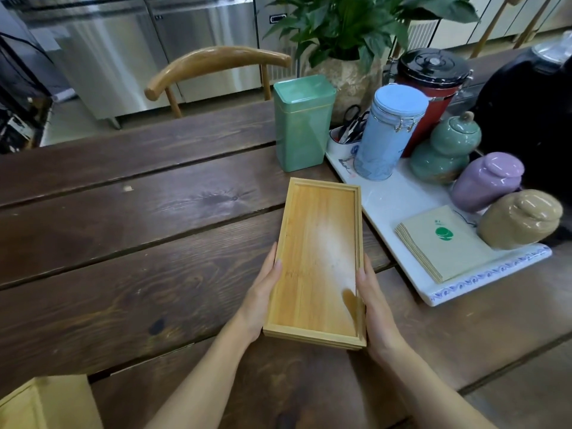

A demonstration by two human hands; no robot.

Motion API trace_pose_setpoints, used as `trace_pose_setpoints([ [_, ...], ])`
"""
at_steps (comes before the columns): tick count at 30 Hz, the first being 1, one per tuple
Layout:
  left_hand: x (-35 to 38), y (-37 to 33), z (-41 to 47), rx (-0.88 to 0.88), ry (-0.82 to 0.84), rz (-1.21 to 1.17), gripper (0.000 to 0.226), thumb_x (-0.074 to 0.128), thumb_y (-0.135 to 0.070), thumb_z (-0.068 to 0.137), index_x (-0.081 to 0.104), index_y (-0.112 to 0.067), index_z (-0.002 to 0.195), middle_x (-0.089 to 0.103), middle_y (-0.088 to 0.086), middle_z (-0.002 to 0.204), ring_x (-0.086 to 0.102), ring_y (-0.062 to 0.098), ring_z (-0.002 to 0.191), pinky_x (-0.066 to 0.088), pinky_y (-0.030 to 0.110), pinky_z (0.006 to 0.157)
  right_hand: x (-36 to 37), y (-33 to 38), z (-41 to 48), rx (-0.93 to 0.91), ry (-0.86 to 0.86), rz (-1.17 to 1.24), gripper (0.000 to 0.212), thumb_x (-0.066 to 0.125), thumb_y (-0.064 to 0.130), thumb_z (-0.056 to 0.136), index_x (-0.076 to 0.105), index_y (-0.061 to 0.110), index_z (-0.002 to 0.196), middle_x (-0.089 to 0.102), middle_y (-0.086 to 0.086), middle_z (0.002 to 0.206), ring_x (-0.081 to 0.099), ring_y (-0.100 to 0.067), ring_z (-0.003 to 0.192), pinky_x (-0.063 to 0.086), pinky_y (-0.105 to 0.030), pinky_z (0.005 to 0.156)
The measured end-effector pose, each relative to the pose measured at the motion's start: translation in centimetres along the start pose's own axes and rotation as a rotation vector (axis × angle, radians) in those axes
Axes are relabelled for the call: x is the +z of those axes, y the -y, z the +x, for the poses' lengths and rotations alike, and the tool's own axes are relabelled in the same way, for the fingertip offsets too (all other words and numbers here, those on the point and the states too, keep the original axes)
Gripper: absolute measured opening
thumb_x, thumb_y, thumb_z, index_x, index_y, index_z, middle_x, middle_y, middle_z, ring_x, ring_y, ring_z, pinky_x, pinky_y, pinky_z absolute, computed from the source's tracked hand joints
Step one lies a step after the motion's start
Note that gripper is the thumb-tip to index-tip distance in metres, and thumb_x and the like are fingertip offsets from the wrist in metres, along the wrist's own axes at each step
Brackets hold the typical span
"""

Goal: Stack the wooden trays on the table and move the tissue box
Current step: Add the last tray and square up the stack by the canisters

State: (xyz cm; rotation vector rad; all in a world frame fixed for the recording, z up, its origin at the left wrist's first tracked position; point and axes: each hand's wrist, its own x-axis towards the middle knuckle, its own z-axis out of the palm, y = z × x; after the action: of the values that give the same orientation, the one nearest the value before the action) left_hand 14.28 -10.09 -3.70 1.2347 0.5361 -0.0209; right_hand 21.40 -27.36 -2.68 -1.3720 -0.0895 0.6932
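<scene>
A light wooden tray (pixel 318 252) lies lengthwise on the dark wooden table (pixel 139 230), and a second edge line under its near end shows another tray beneath it. My left hand (pixel 263 292) presses against the stack's left side and my right hand (pixel 374 305) against its right side, both near the front end. A pale wooden box (pixel 46 404), possibly the tissue box, shows at the bottom left corner, cut off by the frame.
A white platter (pixel 387 199) to the right carries a blue canister (pixel 387 131), green, purple and tan jars, a napkin stack (pixel 442 239) and a scissors cup. A green tin (pixel 301 122) stands behind the trays. A chair back (pixel 213 63) and potted plant (pixel 346 26) lie beyond.
</scene>
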Motion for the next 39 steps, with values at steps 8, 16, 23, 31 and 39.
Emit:
trace_pose_setpoints([
  [8,-0.1,0.3,-0.4,0.001,-0.03,0.023,0.065,0.036,-0.051,0.089,0.021,-0.034,0.151,0.039,-0.011,0.15,0.042,0.01,0.134,0.037,0.036,0.109,-0.5,-1.3,-1.1,0.026,0.035,0.034,0.102,0.064,0.074,0.056,0.026,0.038,0.143,0.042,0.015,0.145,0.047,-0.004,0.127,0.041,-0.033,0.102],
  [16,0.7,-0.3,1.2,-0.012,-0.086,0.013,0.055,0.035,-0.036,0.098,0.02,-0.034,0.151,0.038,-0.003,0.153,0.041,0.02,0.136,0.033,0.049,0.112,-0.6,-1.1,0.4,0.081,-0.008,-0.043,0.069,0.051,0.045,0.087,0.016,0.038,0.145,0.041,0.013,0.141,0.05,0.0,0.115,0.048,-0.016,0.083],
  [23,3.0,0.5,2.1,0.025,-0.204,-0.057,0.052,0.032,-0.026,0.101,0.021,-0.037,0.15,0.042,-0.002,0.15,0.045,0.021,0.133,0.036,0.05,0.111,-2.9,1.4,3.4,0.121,0.075,-0.12,0.076,0.053,0.044,0.082,0.013,0.035,0.147,0.032,0.017,0.142,0.039,0.0,0.119,0.033,-0.019,0.097],
  [31,6.0,0.1,4.2,0.058,-0.223,-0.111,0.054,0.035,-0.019,0.101,0.019,-0.035,0.151,0.04,-0.001,0.151,0.043,0.02,0.134,0.034,0.048,0.112,-5.6,4.4,6.3,0.126,0.122,-0.208,0.055,0.056,0.041,0.085,0.039,0.033,0.136,0.051,0.02,0.133,0.05,0.005,0.116,0.041,-0.013,0.09],
  [39,6.1,-0.4,5.7,0.119,-0.267,-0.15,0.052,0.036,-0.022,0.101,0.024,-0.035,0.15,0.04,-0.002,0.152,0.041,0.02,0.137,0.031,0.051,0.113,-5.9,5.6,6.9,0.073,0.079,-0.346,0.021,0.05,0.031,0.091,0.05,0.046,0.105,0.053,0.035,0.096,0.053,0.028,0.076,0.039,0.006,0.06],
])
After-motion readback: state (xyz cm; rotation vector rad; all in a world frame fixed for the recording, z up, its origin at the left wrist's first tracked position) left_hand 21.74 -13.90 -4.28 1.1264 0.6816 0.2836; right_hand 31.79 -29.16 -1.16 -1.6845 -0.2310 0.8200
